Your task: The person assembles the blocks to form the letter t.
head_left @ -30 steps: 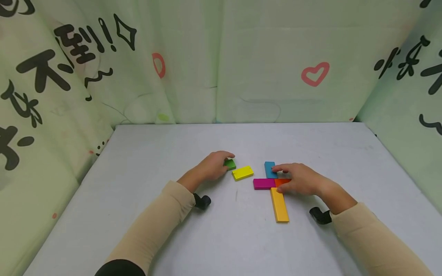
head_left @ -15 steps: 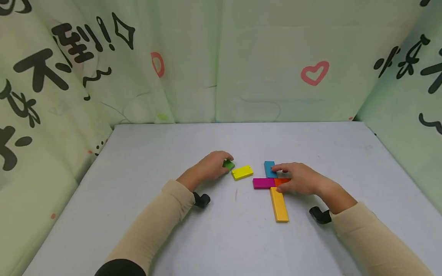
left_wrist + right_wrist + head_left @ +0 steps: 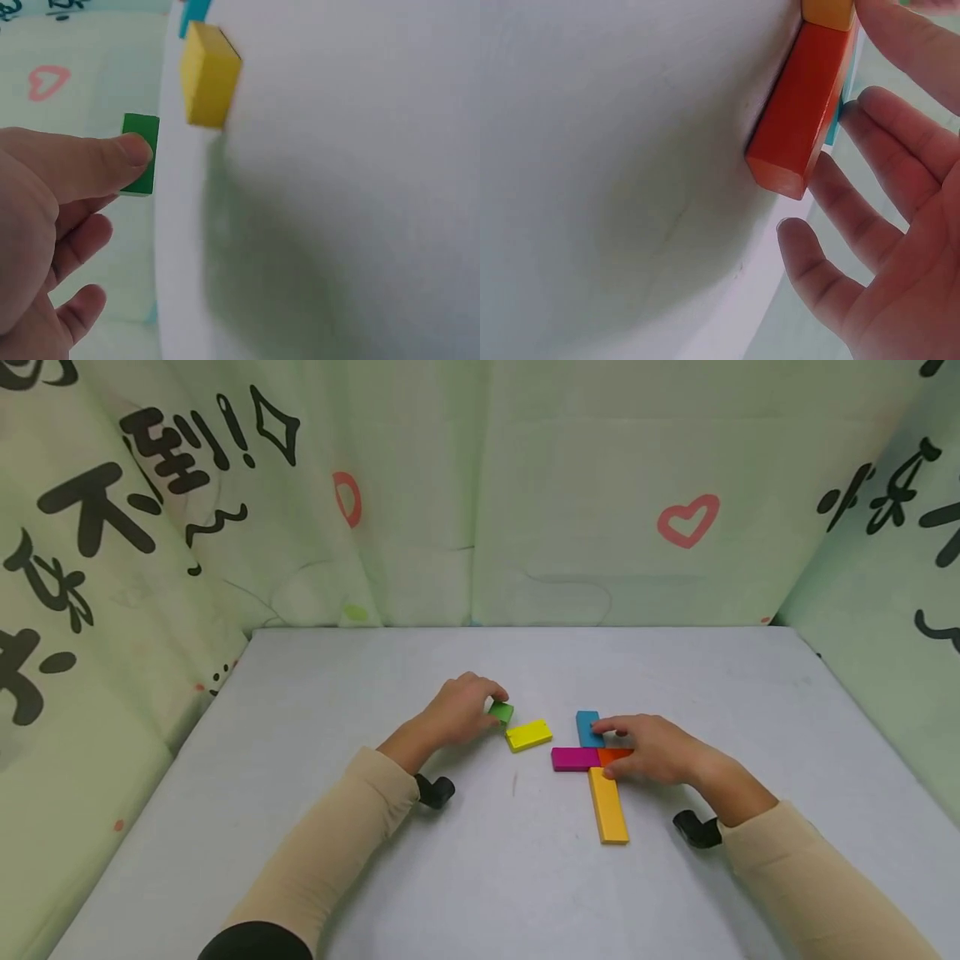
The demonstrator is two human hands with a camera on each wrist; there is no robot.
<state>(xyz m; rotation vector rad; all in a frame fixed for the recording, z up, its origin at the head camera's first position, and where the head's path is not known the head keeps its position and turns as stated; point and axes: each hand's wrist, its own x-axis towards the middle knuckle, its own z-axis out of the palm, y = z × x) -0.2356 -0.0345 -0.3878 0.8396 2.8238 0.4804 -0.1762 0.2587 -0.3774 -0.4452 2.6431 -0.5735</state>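
Observation:
My left hand (image 3: 459,710) pinches a small green block (image 3: 140,169) between thumb and fingers; in the left wrist view it appears off the table. Just right of it lies a yellow block (image 3: 528,736). My right hand (image 3: 656,747) rests at a group of touching blocks, its fingers reaching a blue block (image 3: 587,727) and its thumb by a long amber block (image 3: 608,810). Between them a magenta block (image 3: 573,760) meets a red-orange block (image 3: 799,109), which the right hand partly covers in the head view. The fingers look loosely extended in the right wrist view.
A white table (image 3: 360,685) carries all the blocks. Light green curtains (image 3: 570,485) with black characters and red hearts hang behind it and at both sides. Black wrist mounts (image 3: 697,829) stick out near both hands.
The left hand has risen slightly, and the green block has tilted and come up with it in its fingers. The right hand and the grouped blocks stay in place.

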